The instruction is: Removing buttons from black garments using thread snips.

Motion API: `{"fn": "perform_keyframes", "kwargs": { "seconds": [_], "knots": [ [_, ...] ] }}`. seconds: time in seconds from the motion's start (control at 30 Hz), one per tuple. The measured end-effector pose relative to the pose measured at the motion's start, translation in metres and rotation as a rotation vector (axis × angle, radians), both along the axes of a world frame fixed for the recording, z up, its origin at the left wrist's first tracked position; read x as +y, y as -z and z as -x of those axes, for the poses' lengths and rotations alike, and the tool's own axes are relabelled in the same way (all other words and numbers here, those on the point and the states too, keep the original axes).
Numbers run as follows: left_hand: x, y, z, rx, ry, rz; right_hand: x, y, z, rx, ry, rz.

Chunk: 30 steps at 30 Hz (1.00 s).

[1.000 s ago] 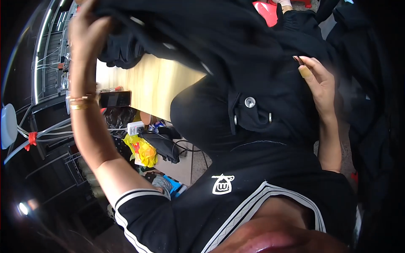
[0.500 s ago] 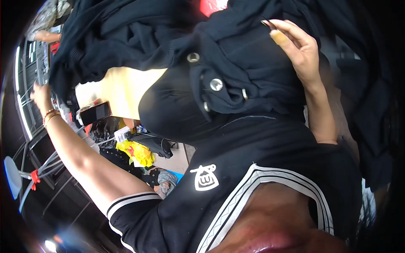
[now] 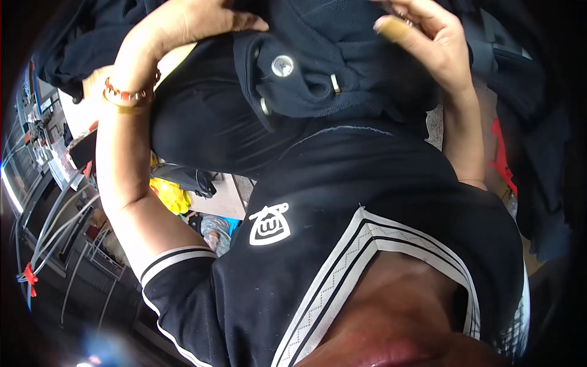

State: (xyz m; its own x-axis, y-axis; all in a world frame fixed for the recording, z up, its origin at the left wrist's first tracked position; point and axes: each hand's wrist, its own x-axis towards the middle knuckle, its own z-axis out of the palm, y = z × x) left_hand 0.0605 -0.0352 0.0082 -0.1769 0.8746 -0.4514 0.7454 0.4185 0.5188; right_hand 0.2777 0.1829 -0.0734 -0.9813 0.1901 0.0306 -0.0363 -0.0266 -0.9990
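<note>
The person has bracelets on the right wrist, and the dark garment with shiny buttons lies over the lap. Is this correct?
Not quite: the head view shows the bracelets on the wrist of the left hand, while the wrist of the right hand is bare. The dark garment with shiny buttons does lie over the lap.

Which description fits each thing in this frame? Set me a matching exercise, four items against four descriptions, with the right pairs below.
1. left hand
2. right hand
3. dark garment
4. crumpled bag

A. shiny round button on it
B. bright yellow
C. bracelets at its wrist
D. tan covering on its thumb

Pairs: 1-C, 2-D, 3-A, 4-B
</note>
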Motion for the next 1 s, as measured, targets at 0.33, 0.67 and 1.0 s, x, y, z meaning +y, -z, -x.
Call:
{"fn": "perform_keyframes", "kwargs": {
  "seconds": [0.33, 0.67, 1.0],
  "knots": [
    [-0.034, 0.031, 0.027, -0.026, -0.227, -0.064, -0.065, 0.013, 0.001, -0.074, -0.477, -0.638],
    [-0.024, 0.028, 0.021, -0.189, -0.382, 0.160, -0.062, 0.016, -0.004, -0.063, -0.434, -0.442],
    [-0.028, -0.006, -0.007, -0.694, -0.631, -0.407, -0.052, -0.004, 0.027, 0.175, -0.073, -0.056]
  ]
}}
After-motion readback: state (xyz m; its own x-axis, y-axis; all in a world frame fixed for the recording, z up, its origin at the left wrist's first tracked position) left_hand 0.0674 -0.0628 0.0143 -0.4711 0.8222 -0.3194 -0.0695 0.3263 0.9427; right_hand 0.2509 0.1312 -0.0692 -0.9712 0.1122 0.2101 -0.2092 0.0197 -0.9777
